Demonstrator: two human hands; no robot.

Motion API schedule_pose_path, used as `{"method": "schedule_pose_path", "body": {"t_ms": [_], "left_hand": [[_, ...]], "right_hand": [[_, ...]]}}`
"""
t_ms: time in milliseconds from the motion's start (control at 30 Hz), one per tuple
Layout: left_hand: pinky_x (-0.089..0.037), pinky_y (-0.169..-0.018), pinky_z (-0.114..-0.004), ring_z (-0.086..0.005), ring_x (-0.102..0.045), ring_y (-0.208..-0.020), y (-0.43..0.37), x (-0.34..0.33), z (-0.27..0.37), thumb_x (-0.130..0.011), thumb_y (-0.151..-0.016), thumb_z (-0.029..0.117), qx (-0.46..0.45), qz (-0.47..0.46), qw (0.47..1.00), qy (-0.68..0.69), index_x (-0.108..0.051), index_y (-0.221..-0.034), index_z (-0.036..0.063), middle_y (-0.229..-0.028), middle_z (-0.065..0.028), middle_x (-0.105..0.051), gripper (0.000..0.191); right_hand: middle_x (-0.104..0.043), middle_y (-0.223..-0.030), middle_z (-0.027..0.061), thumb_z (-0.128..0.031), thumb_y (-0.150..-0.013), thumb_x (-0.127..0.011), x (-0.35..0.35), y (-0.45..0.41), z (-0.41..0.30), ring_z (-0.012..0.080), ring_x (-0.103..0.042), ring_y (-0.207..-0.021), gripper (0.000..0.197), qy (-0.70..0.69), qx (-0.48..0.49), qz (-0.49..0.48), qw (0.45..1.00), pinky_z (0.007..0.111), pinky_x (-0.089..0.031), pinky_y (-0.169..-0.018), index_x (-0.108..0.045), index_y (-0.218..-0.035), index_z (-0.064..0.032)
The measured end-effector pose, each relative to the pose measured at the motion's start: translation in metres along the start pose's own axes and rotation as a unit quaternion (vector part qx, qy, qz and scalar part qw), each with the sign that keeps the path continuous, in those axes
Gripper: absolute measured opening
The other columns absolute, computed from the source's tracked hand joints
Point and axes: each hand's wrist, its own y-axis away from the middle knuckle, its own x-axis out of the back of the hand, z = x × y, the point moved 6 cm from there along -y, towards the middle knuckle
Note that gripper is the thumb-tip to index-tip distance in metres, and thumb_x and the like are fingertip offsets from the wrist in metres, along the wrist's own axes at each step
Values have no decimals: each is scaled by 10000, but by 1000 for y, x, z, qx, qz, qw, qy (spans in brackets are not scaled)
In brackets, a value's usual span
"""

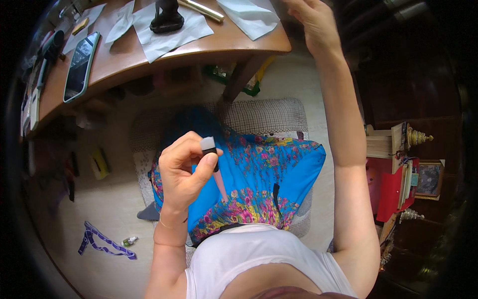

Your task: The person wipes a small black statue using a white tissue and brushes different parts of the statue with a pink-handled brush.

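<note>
My left hand [185,168] grips a small flat brush [220,185] with pale bristles, a black collar and a pink handle. It is held above my lap, bristles upward. My right arm is stretched out, with my right hand [317,20] at the top edge of the picture beyond the table's right corner. Its fingertips are cut off or lost in the dark, so whether they hold anything is unclear. Near the table's far edge a dark figurine [167,17], cropped at the top, stands on a white paper sheet [186,37]. Beside it lies a gold-coloured tube [203,10].
The wooden table [123,71] carries a phone [81,67], a second paper sheet [248,17] and a small tan block [80,26]. A purple patterned strap [104,244] and a tiny bottle [130,241] lie on the floor. Books [403,187] stand at the right.
</note>
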Motion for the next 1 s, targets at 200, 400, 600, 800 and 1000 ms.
{"method": "schedule_pose_path", "body": {"t_ms": [200,400,600,800,1000], "left_hand": [[-394,-464,-174,-74,-510,-534,3,5,15,-606,-796,90,-37,12,999,13,-598,-768,-27,-728,-61,-534,121],[-405,-527,-190,-84,-511,-595,8,7,31,-626,-774,39,-20,17,997,68,-609,-770,-47,-742,-62,-540,88],[-406,-557,-190,-89,-510,-623,-13,-44,32,-622,-797,35,-66,-58,984,152,-606,-812,-42,-794,-74,-558,80],[-415,-566,-200,-86,-506,-642,-22,-178,29,-604,-819,57,-30,-135,968,212,-594,-842,-38,-824,-82,-565,98],[-392,-589,-227,-120,-498,-707,13,-410,9,-535,-874,212,61,-90,972,206,-531,-830,29,-780,-69,-520,189]], "right_hand": [[-614,-659,41,-204,-790,-646,-9,-75,79,134,-567,-625,210,219,17,-47,975,269,-440,-599,-648,-780,5],[-623,-828,165,-282,-847,-543,-18,-20,-5,337,-605,-753,289,411,211,48,886,410,-470,-679,-657,-811,-18],[-544,-927,128,-38,-768,-612,4,150,-26,237,-526,-894,187,196,243,-18,950,301,-453,-721,-541,-939,-18],[-549,-911,98,-315,-628,-803,56,281,-58,237,-581,-738,718,13,311,58,948,337,-466,-599,-432,-1188,-60],[-579,-834,80,-170,-826,-640,261,346,-122,213,-551,-723,217,-43,263,234,935,303,-440,-629,-608,-1002,-49]]}}
